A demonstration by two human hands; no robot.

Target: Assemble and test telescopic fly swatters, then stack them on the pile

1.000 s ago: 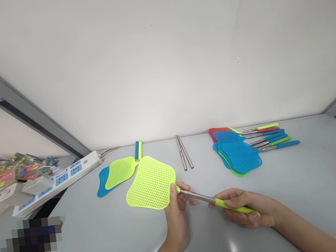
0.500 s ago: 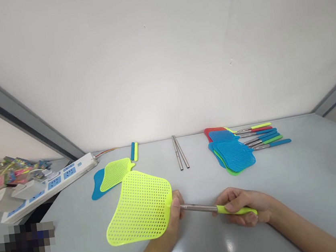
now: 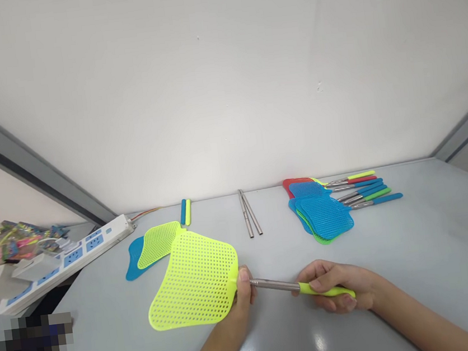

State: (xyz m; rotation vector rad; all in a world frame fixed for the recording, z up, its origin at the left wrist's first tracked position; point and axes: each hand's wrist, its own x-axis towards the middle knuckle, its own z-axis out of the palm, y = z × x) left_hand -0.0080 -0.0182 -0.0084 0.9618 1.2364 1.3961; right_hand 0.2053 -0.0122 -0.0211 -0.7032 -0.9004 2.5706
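A yellow-green fly swatter (image 3: 195, 281) with a perforated head, a metal rod and a yellow-green grip is held above the table between both hands. My left hand (image 3: 243, 290) pinches it where the head meets the rod, thumb on top. Around the grip, at the other end, my right hand (image 3: 335, 285) is closed, with the grip's tip showing past the fingers. Behind the swatter head lie a loose yellow-green swatter head (image 3: 157, 245) and a blue swatter head (image 3: 133, 263), the yellow-green one overlapping the blue one.
Two metal rods (image 3: 250, 213) lie near the wall, left of a pile of swatters (image 3: 329, 215) in several colours. A blue grip (image 3: 183, 211) and a yellow-green grip (image 3: 188, 211) lie side by side. A power strip (image 3: 82, 252) runs along the table's left edge, near bagged items (image 3: 17, 239).
The swatter's head has tilted up slightly, its lower edge rising. Both hands keep their hold on it, and the whole view has shifted a little.
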